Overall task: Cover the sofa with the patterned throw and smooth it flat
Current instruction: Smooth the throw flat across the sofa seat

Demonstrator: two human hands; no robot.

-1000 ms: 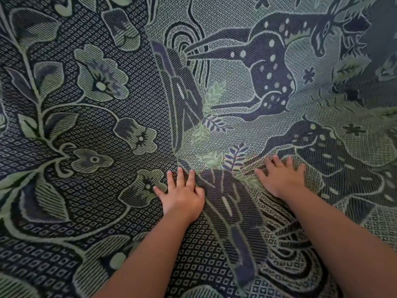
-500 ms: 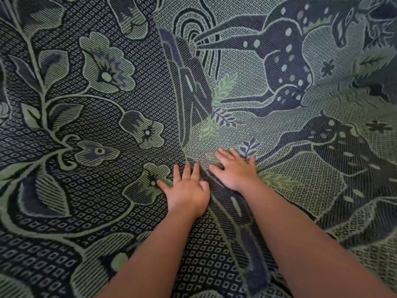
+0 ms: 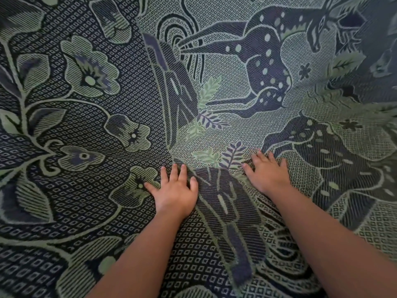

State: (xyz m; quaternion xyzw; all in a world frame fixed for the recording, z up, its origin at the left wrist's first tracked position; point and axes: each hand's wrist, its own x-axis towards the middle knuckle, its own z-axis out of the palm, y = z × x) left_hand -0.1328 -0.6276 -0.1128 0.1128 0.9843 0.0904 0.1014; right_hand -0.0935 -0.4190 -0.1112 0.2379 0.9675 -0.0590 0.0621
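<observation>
Fingers of the left hand are lying straight and slightly spread, pressing flat on the patterned throw in the lower centre of the frame. The right hand is lying just as open and flat a little to the right, gripping nothing. The throw is filling the whole frame, its flower at the upper left and its spotted deer at the upper right, so the sofa is showing nowhere. The covering part of the task is therefore looking done, at least across what the camera takes in. The cloth is bending along a line through the middle of the frame, apparently where seat meets backrest. The smoothing is looking under way rather than finished. A raised crease is running between the two hands from the lower centre and climbing toward the upper centre of the frame. Softer ripples are showing at the left edge and at the right near the second deer. What is left, judging by this, is pressing that crease out to either side and flattening those ripples; the edges of the throw are lying out of view, so their lie cannot be told.
</observation>
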